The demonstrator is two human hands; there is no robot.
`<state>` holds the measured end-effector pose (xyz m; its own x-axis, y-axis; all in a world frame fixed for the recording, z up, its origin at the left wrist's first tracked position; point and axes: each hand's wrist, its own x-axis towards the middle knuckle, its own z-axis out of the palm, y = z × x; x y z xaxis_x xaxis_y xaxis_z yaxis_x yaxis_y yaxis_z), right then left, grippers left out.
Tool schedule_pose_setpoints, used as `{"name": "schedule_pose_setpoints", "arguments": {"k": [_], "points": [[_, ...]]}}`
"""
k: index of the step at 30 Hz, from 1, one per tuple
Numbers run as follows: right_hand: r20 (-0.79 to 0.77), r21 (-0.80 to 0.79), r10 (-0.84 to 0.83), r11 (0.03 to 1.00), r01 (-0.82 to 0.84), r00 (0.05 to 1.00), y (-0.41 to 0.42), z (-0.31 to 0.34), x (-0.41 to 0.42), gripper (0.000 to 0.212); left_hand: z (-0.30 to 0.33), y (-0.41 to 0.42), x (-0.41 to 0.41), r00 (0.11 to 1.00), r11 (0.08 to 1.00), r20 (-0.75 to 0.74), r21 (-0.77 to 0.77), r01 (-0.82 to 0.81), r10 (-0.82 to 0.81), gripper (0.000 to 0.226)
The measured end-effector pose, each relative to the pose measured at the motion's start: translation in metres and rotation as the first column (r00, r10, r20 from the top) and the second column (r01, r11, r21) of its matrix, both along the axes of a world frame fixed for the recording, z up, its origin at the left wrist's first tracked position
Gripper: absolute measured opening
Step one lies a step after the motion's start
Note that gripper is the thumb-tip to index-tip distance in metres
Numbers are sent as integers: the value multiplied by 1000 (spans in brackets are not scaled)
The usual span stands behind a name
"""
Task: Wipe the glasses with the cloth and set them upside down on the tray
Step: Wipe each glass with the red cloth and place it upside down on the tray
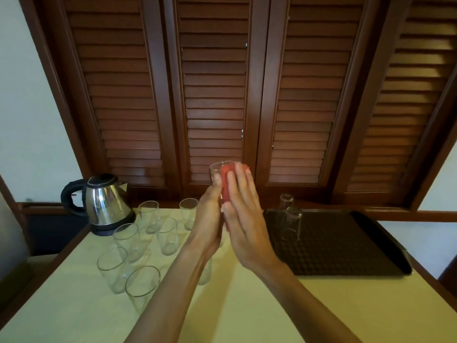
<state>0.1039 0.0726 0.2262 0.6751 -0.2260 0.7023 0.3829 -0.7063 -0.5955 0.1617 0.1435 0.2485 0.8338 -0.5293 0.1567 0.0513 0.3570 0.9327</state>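
Clear glass gripped by left hand; right hand presses red cloth, fingers together.

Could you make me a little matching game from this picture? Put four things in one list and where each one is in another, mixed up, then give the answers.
Things:
1. shiny steel electric kettle
2. red wiping cloth
3. dark textured tray
4. two upturned clear glasses

Places:
A. on the tray's far left corner
B. on the table's right side
C. at the table's far left corner
D. pressed against the held glass by the right hand

Pairs: 1-C, 2-D, 3-B, 4-A
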Motion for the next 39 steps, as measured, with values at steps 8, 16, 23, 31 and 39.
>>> {"name": "schedule_pose_setpoints", "arguments": {"k": [8, 16, 23, 31, 39], "points": [[-37, 34, 62, 998, -61, 997, -9, -3, -2, 61, -4, -2, 8, 999, 996, 54, -88, 0, 5, 53], [-82, 45, 82, 996, -78, 993, 3, -5, 4, 61, -10, -6, 15, 998, 997, -42, -58, -51, 48, 47], [-106, 304, 138, 948, -100, 985, -10, 3, 11, 67, -11, -5, 12, 984, 992, 134, 43, -121, 114, 54], [-81, 515, 244, 840, -169, 966, -19, -4, 9, 59, -23, -8, 6, 963, 979, 200, 54, -196, 182, 52], [-49, 586, 252, 791, -176, 967, -27, 9, 8, 67, -19, -12, -4, 960, 980, 246, 108, -168, 137, 64]]}}
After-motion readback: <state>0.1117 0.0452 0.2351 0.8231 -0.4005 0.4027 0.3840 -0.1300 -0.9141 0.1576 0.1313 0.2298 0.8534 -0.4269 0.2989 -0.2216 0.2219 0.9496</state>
